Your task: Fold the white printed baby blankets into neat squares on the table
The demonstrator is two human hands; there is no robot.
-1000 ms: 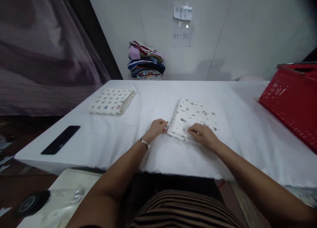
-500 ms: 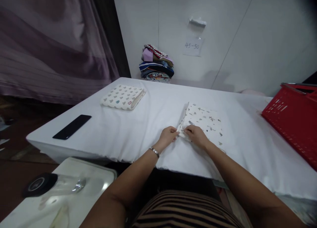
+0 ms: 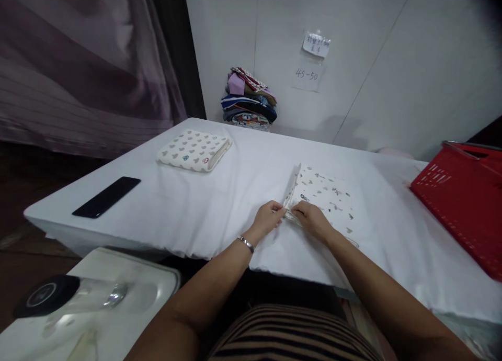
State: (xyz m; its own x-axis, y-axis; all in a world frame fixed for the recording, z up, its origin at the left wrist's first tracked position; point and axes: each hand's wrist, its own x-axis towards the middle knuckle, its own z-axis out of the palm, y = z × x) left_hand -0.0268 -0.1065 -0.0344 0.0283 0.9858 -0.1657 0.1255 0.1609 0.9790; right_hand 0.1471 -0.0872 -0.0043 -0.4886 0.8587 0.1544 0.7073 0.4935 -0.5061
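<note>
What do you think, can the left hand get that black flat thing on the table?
Probably yes: no object stands between the left hand and the black flat thing, though the fingers look closed on the nearer folded cloth.

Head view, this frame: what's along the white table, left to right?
black phone-like slab → folded cloth with grey motifs → left hand → folded cloth with scattered prints → red basket. Right hand left unranked: overlaps the scattered-print cloth.

The single head-worn camera looks from above the near edge of the counter (image 3: 251,172), facing forward and down across it. Close yet wide, it takes in the far edge and the wall (image 3: 353,52) beyond.
</note>
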